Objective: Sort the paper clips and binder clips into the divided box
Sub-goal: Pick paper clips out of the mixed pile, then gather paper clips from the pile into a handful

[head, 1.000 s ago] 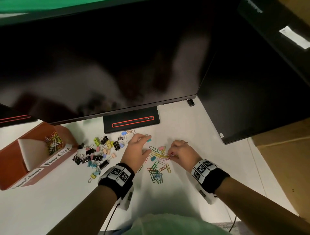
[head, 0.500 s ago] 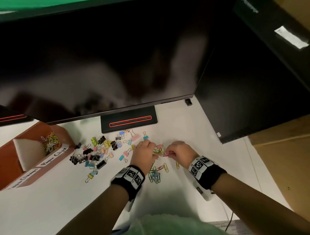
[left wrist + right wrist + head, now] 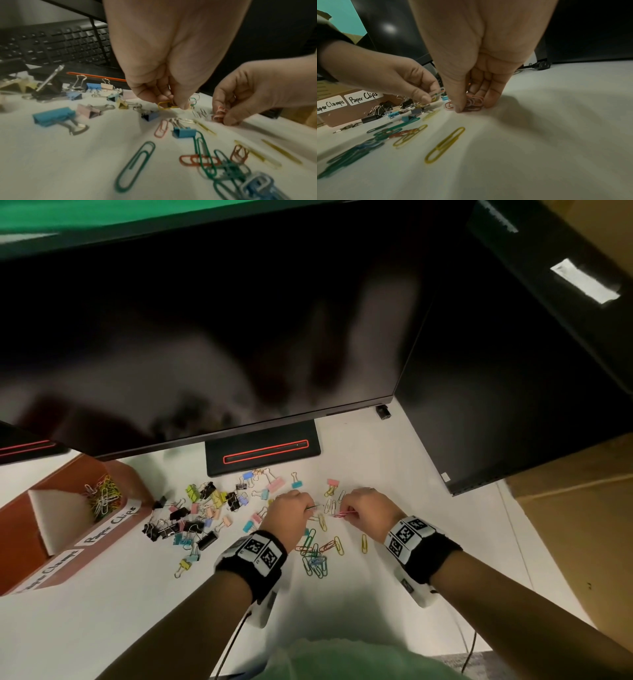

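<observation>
Coloured paper clips (image 3: 317,556) lie scattered on the white desk in front of me, with a heap of binder clips (image 3: 191,515) to their left. My left hand (image 3: 291,510) pinches a few paper clips (image 3: 167,104) just above the desk. My right hand (image 3: 363,508) pinches a bunch of red and pink paper clips (image 3: 473,103) against the desk, a little to the right of the left hand. The brown divided box (image 3: 24,559) stands at the far left, with paper clips (image 3: 102,494) in its compartment labelled Paper Clips.
A dark monitor (image 3: 205,337) overhangs the back of the desk, its stand base (image 3: 262,451) just behind the clips. A second dark screen (image 3: 513,371) stands at the right. A keyboard (image 3: 54,44) lies behind the binder clips. A cardboard box (image 3: 582,525) sits to the right.
My left hand came right from the binder clips and closed on paper clips beside the right hand. The right hand stayed in place, gathering red clips.
</observation>
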The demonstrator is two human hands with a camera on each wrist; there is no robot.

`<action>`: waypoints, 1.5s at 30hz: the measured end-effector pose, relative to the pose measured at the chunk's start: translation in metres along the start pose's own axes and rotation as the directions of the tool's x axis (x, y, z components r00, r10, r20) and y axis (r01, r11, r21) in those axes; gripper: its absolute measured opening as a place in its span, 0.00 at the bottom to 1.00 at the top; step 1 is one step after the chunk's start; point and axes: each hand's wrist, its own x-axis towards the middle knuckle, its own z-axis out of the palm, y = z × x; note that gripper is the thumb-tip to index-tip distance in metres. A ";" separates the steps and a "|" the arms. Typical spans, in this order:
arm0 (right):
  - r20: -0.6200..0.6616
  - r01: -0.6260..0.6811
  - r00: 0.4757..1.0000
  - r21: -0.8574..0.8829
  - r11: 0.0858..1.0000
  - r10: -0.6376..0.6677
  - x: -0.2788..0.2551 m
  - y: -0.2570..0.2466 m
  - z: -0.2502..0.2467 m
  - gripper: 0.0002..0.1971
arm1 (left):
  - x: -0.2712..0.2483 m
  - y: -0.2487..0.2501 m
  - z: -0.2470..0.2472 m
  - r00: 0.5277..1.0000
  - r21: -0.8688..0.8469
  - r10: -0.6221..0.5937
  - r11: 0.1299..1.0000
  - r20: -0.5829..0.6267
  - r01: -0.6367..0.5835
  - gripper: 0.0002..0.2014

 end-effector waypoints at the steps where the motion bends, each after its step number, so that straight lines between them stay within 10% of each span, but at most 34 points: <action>1: 0.004 -0.007 1.000 -0.014 1.000 0.007 0.000 -0.001 0.000 0.08 | -0.004 -0.001 -0.005 0.999 -0.051 -0.013 0.999 -0.032 0.011 0.07; 15: -0.014 0.085 0.996 0.002 0.996 -0.085 0.036 -0.094 -0.024 0.10 | -0.096 -0.106 -0.128 0.878 -0.303 -0.269 0.941 -0.397 0.151 0.06; 24: -0.105 0.391 0.918 0.079 0.917 -0.383 0.144 -0.314 -0.011 0.07 | -0.140 -0.225 -0.186 0.744 -0.349 -0.537 0.839 -0.397 0.419 0.08; 29: 0.023 0.232 0.972 -0.023 0.972 -0.232 0.192 -0.369 0.030 0.11 | -0.134 -0.249 -0.187 0.799 -0.391 -0.544 0.814 -0.257 0.429 0.12; 38: -0.220 0.326 0.935 0.221 0.919 -0.278 0.132 -0.279 0.014 0.09 | -0.131 -0.201 -0.171 0.921 -0.327 -0.168 0.944 -0.351 0.047 0.09; 45: -0.188 -0.157 0.969 0.037 0.987 0.162 0.045 -0.098 -0.008 0.13 | -0.093 -0.126 -0.105 0.991 -0.288 0.070 0.952 -0.113 -0.100 0.08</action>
